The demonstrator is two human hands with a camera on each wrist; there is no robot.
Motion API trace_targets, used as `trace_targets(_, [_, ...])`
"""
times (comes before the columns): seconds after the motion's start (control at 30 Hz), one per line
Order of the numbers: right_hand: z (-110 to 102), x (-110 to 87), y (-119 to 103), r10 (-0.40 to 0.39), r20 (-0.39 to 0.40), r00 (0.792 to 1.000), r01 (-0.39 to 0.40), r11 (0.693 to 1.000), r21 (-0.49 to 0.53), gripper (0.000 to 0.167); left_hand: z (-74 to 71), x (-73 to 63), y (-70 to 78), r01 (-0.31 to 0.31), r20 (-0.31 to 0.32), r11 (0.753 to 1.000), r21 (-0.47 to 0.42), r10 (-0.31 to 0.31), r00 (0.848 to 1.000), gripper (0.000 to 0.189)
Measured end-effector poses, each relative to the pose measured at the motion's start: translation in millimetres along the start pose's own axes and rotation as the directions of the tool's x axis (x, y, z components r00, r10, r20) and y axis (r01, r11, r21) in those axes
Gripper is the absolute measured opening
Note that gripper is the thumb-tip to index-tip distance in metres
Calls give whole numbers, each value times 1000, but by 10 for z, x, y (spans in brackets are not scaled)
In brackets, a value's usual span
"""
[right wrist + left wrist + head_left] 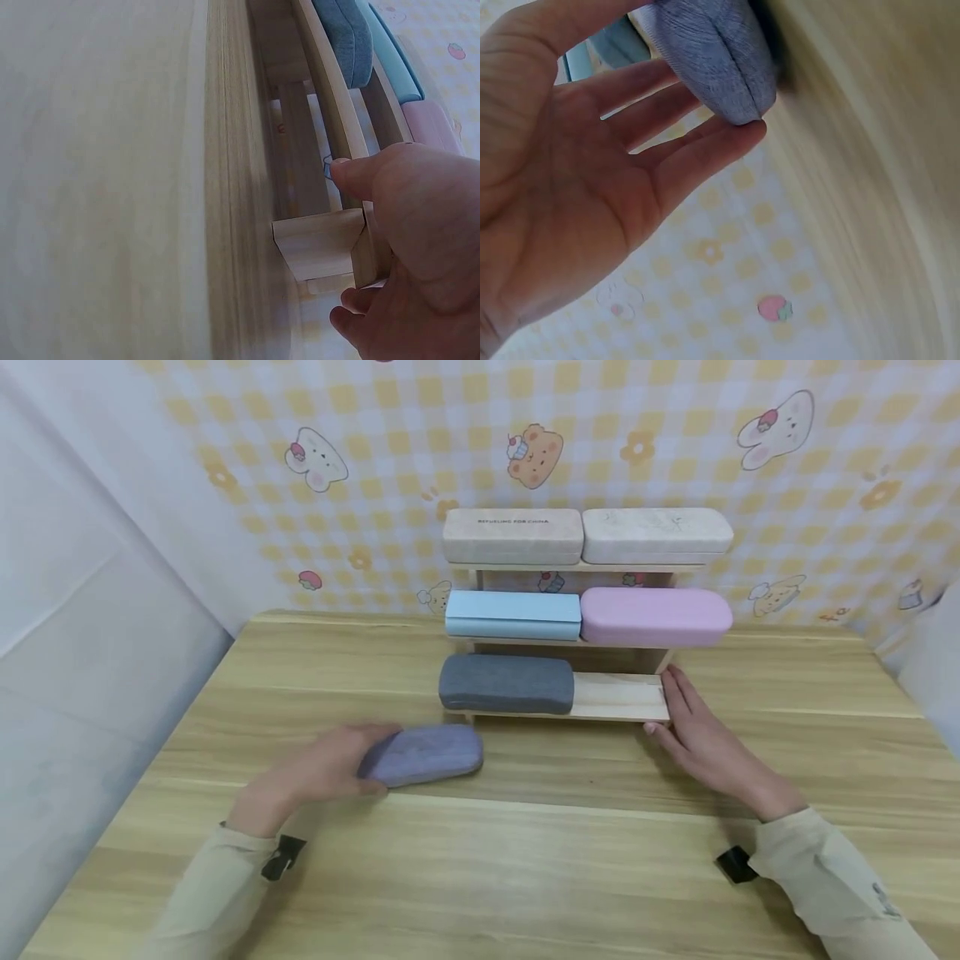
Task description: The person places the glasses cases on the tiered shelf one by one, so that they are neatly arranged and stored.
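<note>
A purple-grey glasses case (427, 753) is held at its left end by my left hand (318, 768), in front of the wooden rack's left side. In the left wrist view, the thumb and fingers are around the end of this case (720, 56); whether it touches the table is unclear. My right hand (701, 743) grips the right end of the rack's lowest shelf (618, 696). The right wrist view shows that thumb (352, 176) on the shelf's front edge. A dark grey glasses case (506, 683) lies on the left half of this shelf.
On the middle shelf sit a light blue case (513, 615) and a pink case (656, 616). The top shelf bears a beige case (513, 537) and a white marbled case (656, 535). Behind the wooden table (480, 877) hangs a yellow checked cloth (420, 452).
</note>
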State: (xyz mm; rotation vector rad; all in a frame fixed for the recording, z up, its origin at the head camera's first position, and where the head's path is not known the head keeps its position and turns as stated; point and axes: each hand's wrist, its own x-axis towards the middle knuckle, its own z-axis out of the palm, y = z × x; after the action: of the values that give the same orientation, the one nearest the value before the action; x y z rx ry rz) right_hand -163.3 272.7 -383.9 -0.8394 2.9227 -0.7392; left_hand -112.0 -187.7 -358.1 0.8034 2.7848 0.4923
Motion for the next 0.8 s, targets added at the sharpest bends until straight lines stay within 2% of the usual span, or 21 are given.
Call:
trace_targets(0.23, [-22, 5, 1, -1, -5, 1000, 1, 1000, 1, 74, 94, 202, 235, -88, 14, 995, -47, 89, 996, 73])
trace_targets(0.47, [-29, -2, 6, -5, -12, 1000, 5, 1000, 5, 74, 180, 366, 500, -149, 27, 988, -48, 150, 988, 74])
trace_targets(0.63, [6, -15, 11, -8, -11, 1000, 8, 1000, -4, 74, 222, 454, 647, -139, 49, 989, -40, 141, 989, 72])
trace_targets(0.8, [9, -9, 6, -10, -22, 1000, 9, 1000, -5, 73, 224, 561, 798, -133, 43, 990, -41, 135, 990, 71])
